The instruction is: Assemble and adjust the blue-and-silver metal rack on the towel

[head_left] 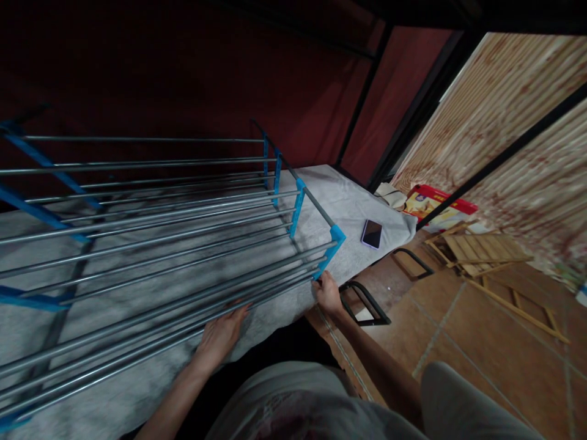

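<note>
A rack of grey metal tubes (192, 247) with blue plastic connectors (298, 208) lies across the cloth-covered surface, looking like a shoe rack. Close to its near right corner, my right hand (328, 295) has its fingers closed at the lower end of a blue connector (331, 250); its fingertips are partly hidden. Along the lowest near tubes, my left hand (224, 335) reaches in with fingers stretched out, touching the tubes. Part of those fingers is hidden by the tubes.
A phone (371, 234) lies on the grey cloth (348, 201) to the right. Beyond the edge, black metal frames (367, 305) and a folded wooden stool or chair (481, 253) are on the tiled floor (486, 366). A red and yellow box (435, 205) leans by the patterned curtain (518, 134).
</note>
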The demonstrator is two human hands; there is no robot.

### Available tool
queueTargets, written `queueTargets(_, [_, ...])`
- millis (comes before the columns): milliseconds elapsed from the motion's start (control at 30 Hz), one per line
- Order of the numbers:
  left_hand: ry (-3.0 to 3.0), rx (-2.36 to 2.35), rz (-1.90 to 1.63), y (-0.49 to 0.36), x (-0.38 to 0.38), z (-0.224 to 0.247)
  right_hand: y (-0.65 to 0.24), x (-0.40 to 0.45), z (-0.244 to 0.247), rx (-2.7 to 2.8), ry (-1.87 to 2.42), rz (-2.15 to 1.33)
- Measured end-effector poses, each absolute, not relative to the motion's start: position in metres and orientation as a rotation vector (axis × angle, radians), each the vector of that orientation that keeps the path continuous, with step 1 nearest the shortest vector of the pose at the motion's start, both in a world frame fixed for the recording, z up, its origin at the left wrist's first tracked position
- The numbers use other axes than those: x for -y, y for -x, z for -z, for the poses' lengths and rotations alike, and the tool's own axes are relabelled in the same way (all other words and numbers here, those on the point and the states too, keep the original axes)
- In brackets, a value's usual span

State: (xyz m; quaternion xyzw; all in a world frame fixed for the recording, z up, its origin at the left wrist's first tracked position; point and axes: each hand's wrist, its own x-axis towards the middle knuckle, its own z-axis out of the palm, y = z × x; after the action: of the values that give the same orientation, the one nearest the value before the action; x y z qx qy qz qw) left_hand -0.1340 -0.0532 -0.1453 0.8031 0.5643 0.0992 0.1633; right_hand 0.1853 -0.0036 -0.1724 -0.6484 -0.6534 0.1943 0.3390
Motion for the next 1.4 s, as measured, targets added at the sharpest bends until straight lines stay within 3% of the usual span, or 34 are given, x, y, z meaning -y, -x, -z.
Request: queueTargets(1400, [-2.303, -1.608, -0.304, 0.145, 0.056, 0.153, -0.144, 0.021, 0.168, 1.615, 2.013, -0.193])
